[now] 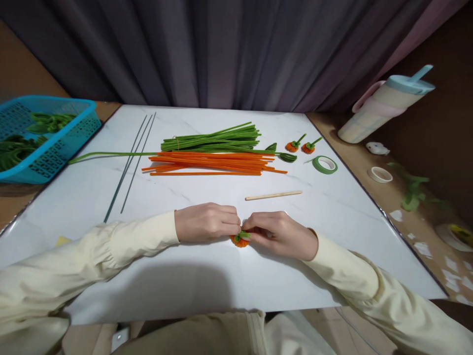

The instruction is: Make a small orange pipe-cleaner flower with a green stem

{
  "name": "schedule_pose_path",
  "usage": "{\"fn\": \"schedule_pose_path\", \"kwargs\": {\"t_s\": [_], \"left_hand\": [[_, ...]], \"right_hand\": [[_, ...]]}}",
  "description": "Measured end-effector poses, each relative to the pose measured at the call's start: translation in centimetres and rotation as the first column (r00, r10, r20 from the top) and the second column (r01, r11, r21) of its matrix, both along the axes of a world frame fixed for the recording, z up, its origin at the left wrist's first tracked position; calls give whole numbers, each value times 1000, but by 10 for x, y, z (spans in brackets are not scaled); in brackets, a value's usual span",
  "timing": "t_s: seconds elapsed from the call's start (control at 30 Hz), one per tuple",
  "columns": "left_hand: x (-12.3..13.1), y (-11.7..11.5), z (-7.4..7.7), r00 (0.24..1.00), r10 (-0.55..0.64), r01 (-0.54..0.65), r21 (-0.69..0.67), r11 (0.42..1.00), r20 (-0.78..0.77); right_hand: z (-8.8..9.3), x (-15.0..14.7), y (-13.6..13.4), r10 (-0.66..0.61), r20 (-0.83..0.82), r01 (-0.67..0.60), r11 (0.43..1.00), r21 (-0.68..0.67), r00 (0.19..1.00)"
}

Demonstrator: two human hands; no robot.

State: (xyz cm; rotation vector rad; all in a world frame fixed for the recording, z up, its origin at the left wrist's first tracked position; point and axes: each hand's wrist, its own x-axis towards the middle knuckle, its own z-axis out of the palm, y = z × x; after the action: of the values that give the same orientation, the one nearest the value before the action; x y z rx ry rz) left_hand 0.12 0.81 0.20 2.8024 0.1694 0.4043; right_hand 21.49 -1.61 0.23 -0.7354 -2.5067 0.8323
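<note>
Between my hands, close to the table's front, sits a small orange pipe-cleaner pumpkin [241, 241] with a green top. My left hand [209, 222] is closed, its fingertips pinching at the pumpkin's left and upper side. From the right, my right hand [279, 232] pinches the green part with thumb and forefinger. A wooden stick [273, 195] lies just beyond my hands. Farther back are a bundle of orange pipe cleaners [210, 163] and a bundle of green pipe cleaners [214, 138]. Two finished-looking pumpkins with green stems [308, 148] stand at the back right.
A roll of green tape [325, 164] lies at the right, near coiled green pieces [288, 157]. Thin dark green wires [129, 165] lie at the left. A blue basket [74, 143] holds green leaf shapes. A tumbler [386, 106] and a white ring [380, 174] stand beyond the right edge.
</note>
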Motion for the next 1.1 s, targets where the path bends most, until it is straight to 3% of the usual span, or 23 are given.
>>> {"fn": "schedule_pose_path", "kwargs": {"t_s": [0.13, 0.3, 0.37, 0.43, 0.5, 0.6, 0.7, 0.8, 0.9, 1.0, 1.1], "left_hand": [[-1, 2, -1, 999, 11, -14, -67, 998, -39], [-7, 4, 7, 995, 91, -98, -304, 948, -39], [-7, 2, 12, 973, 221, -229, -405, 885, -69], [-5, -3, 15, 926, 358, -368, -496, 786, -120], [-3, -10, 14, 894, 411, -429, -597, 678, -176], [1, -17, 6, 895, 427, -396, -676, 622, -131], [1, -17, -4, 877, 473, -384, -725, 572, -91], [-1, -11, -9, 880, 458, -327, -861, 391, -127], [-4, -4, -8, 910, 391, -240, -942, 234, -135], [-6, -1, -5, 939, 325, -182, -962, 204, -108], [-6, -1, -5, 941, 329, -141, -976, 167, -80]], "right_hand": [[1, 0, 1, 2, 18, -2, 1000, -5, 1000], [1, 1, 1, 6, -9, -6, 1000, 9, 1000], [1, 0, 0, -10, -18, 10, 1000, 19, 1000], [0, -1, -2, -46, -37, 48, 998, 39, 998], [-2, -2, -4, -107, -59, 110, 992, 63, 993], [-4, -3, -5, -210, -87, 215, 975, 56, 974], [-3, -2, -3, -228, -66, 224, 973, -62, 971], [3, 0, 0, -193, -53, 176, 957, -230, 980], [11, 0, 2, -216, -98, 154, 890, -430, 972], [15, -3, 0, -281, -117, 162, 793, -587, 952], [12, -6, -3, -315, -86, 210, 789, -578, 945]]}}
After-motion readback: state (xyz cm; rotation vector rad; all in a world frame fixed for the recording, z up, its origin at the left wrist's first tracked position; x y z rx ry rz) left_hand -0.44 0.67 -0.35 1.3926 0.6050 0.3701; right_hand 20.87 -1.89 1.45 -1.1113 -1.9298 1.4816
